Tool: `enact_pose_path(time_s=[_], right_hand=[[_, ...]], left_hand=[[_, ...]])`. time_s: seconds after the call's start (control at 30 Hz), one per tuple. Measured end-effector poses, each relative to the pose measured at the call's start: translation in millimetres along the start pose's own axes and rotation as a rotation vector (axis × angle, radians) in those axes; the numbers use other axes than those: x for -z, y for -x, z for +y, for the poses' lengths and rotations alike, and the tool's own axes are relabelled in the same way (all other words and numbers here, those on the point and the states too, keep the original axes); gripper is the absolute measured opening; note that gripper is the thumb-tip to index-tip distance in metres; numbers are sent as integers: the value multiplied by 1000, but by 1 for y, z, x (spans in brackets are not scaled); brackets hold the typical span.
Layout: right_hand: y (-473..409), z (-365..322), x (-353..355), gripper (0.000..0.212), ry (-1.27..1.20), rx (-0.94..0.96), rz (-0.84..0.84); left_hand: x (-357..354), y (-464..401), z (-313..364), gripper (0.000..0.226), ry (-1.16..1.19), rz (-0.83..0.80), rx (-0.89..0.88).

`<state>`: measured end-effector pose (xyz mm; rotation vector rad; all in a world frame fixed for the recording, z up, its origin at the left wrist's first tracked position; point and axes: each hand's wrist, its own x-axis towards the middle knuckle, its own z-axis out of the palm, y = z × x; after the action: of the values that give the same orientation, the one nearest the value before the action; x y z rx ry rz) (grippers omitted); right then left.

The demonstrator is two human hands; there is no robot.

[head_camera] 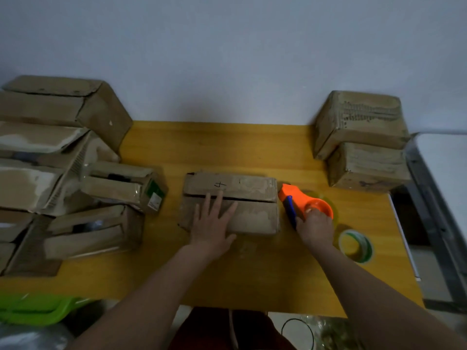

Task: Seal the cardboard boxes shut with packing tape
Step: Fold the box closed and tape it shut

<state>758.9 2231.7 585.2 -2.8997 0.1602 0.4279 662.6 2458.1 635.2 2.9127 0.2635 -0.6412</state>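
The yellow table (227, 269) ends at a pale wall behind and a near edge by the person's lap. Open boxes (63, 173) crowd its left side; two stacked boxes (361, 142) fill the back right corner, leaving a bare lane through the middle. There sits the cardboard box (249, 198), worn, flaps folded down with a dark seam between, marked "4". The left hand (212, 223) presses flat on it, fingers spread. The right hand (314, 227) grips the orange tape dispenser (300, 200) just beside the box's right end. A spare tape roll (356, 246) lies near.
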Motion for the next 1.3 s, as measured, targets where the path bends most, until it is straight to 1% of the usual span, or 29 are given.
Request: enact_pose_path(time_s=[0.07,0.17,0.2,0.27,0.33,0.37,0.47,0.5,0.53,0.63,0.73,0.77,0.83,0.93,1.03,1.07,1.1,1.17,1.2,1.23,1.27,1.3], right_hand=[[-4,4,-1,48,114,50,-68],[-10,8,-3,44,206,132,-70],[-12,9,-3,41,175,125,-63],[-11,11,3,36,-6,70,-65],[-9,14,13,31,-226,37,-57],[-5,16,20,29,-311,48,-65],[8,22,47,26,-570,201,-101],[14,21,60,22,-652,271,-131],[20,19,73,20,-709,339,-170],[34,8,106,23,-754,499,-286],[39,-1,124,20,-723,593,-369],[41,-4,128,19,-723,599,-399],[42,-11,133,17,-730,577,-453],[46,-30,135,13,-787,475,-542],[52,-51,130,19,-782,421,-628],[55,-57,127,26,-789,421,-657],[58,-62,124,43,-797,425,-673],[63,-72,122,85,-797,431,-672],[64,-76,122,96,-787,446,-655],[64,-80,122,99,-776,461,-640],[65,-86,125,95,-772,466,-633],[66,-91,127,84,-780,465,-639]], left_hand=[[-8,-2,6,89,-32,-108,-16],[-13,-3,12,99,-57,-168,10],[-13,-3,13,101,-60,-177,10],[-10,-1,11,100,-31,-198,7],[0,-2,10,92,48,-197,12],[7,-3,10,87,104,-160,21],[41,-10,17,76,298,94,31],[56,-14,20,72,406,148,20],[72,-21,22,67,531,166,11],[118,-39,26,55,862,115,-45],[146,-39,26,38,984,17,-186],[154,-32,25,33,985,-16,-216],[159,-25,18,29,967,-27,-240],[160,-18,4,27,1033,-83,-177],[157,-15,-11,30,1078,-207,-150],[155,-15,-17,29,1121,-233,-137],[154,-14,-23,25,1208,-257,-89],[148,-14,-35,14,1322,-265,-1],[144,-14,-40,11,1328,-246,26],[141,-12,-44,9,1352,-225,50],[136,-11,-47,10,1361,-186,81],[132,-10,-50,12,1393,-145,125]])
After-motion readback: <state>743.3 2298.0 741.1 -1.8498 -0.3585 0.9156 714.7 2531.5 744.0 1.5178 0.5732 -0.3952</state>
